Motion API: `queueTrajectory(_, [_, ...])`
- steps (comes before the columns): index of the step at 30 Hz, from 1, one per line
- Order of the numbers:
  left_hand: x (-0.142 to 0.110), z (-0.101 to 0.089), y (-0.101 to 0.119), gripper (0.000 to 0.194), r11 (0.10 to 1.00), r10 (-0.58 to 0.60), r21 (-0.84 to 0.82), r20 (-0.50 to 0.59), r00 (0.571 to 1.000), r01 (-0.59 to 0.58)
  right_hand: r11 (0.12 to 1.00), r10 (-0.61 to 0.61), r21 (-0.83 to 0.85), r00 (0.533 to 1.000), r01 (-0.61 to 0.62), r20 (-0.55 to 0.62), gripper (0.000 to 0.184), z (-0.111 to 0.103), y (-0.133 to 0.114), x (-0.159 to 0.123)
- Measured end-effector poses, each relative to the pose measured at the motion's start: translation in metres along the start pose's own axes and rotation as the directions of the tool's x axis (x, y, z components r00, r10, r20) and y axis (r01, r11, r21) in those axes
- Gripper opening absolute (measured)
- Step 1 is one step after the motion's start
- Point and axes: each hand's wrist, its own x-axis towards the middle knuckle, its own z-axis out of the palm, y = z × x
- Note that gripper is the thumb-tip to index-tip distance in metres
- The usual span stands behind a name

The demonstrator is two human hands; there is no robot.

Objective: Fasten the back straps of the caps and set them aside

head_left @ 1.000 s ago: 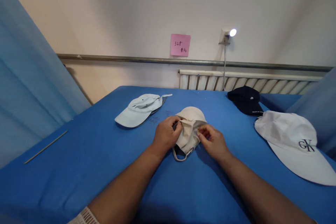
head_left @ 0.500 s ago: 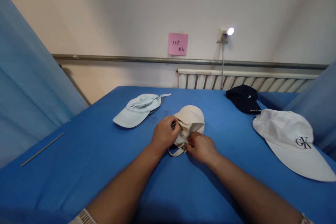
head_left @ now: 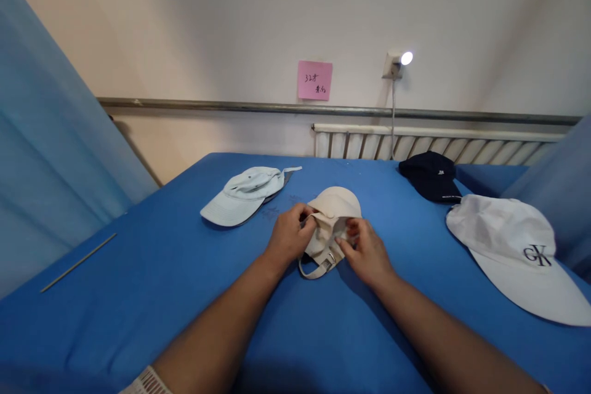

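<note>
A beige baseball cap [head_left: 335,202] rests on the blue-covered table with its strap side toward me. My left hand [head_left: 289,235] is closed on the left edge of its back opening, thumb and fingers pinching the fabric. On the other side, my right hand [head_left: 364,248] has curled fingers at the right edge of the cap, with the thumb near the inner fold. Between and below the hands, the cap's strap with a metal buckle [head_left: 329,261] hangs in a loop toward me. The fingertips of both hands are partly hidden by the cap.
A light blue cap [head_left: 240,194] lies over a darker one at left. At right are a navy cap [head_left: 429,175] and a white cap with black letters [head_left: 512,228]. A thin stick [head_left: 78,263] lies far left. Blue curtains [head_left: 60,135] flank the table [head_left: 184,295].
My right hand has left the strap buckle and moved up to the cap's right edge, its thumb now apart. The buckle is uncovered. My left hand keeps its hold.
</note>
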Motion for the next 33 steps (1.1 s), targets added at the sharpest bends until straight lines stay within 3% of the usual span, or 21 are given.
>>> queueTrajectory(2, [0.0, 0.003, 0.0, 0.01, 0.992, -0.02, -0.124, 0.068, 0.998, 0.028, 0.996, -0.008, 0.092, 0.997, 0.015, -0.079, 0.043, 0.002, 0.002, 0.004])
queueTrajectory(8, [-0.002, 0.012, 0.005, 0.016, 0.863, -0.072, -0.467, 0.263, 0.962, 0.192, 0.923, 0.014, 0.385, 0.996, 0.022, -0.089, 0.042, 0.008, -0.001, 0.009])
queueTrajectory(13, [-0.003, 0.016, 0.008, 0.02, 0.809, -0.074, -0.534, 0.322, 0.944, 0.246, 0.878, 0.091, 0.478, 0.986, -0.014, -0.137, 0.039, 0.016, -0.002, 0.009])
queueTrajectory(18, [-0.003, 0.016, 0.007, 0.016, 0.874, -0.045, -0.46, 0.244, 0.969, 0.156, 0.862, 0.082, 0.507, 0.989, -0.007, -0.127, 0.032, 0.017, -0.005, 0.011])
queueTrajectory(23, [0.0, 0.011, 0.0, 0.012, 0.954, -0.046, -0.297, 0.011, 0.999, 0.047, 0.871, 0.036, 0.486, 0.98, 0.065, -0.196, 0.027, 0.005, -0.011, 0.004])
queueTrajectory(26, [0.002, 0.009, -0.004, 0.007, 0.972, -0.024, -0.235, -0.07, 0.997, 0.006, 0.899, -0.103, 0.394, 0.966, 0.192, -0.236, 0.027, -0.006, -0.019, -0.012])
queueTrajectory(30, [0.002, 0.01, -0.008, 0.008, 0.989, 0.01, -0.144, -0.08, 0.997, -0.021, 0.874, -0.363, 0.269, 0.912, 0.404, -0.189, 0.019, -0.019, -0.028, -0.033])
queueTrajectory(33, [0.001, 0.009, -0.007, 0.01, 0.993, 0.002, -0.114, -0.069, 0.998, -0.009, 0.864, -0.374, 0.26, 0.896, 0.43, -0.239, 0.015, -0.025, -0.027, -0.033])
